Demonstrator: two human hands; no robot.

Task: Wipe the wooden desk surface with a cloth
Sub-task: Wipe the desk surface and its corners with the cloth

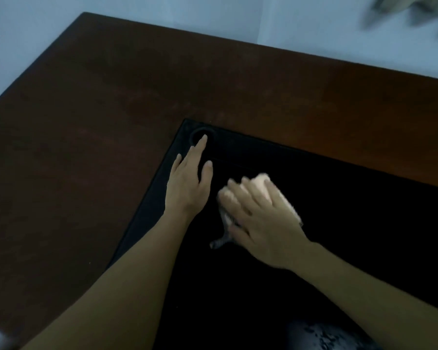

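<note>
Two hands on the black mat (pixel 339 210) near its far left corner: the left hand (pixel 187 183) lies flat, fingers straight, and the right hand (pixel 261 221) presses a pale cloth (pixel 262 179), fingers apparently curled over it through the blur. The wooden desk (pixel 111 109) surrounds the mat.

The desk (pixel 111 102) looks like dark reddish-brown wood with a dull sheen. The mat (pixel 339 198) is matt black. The cloth (pixel 225 218) looks soft and pale.
</note>
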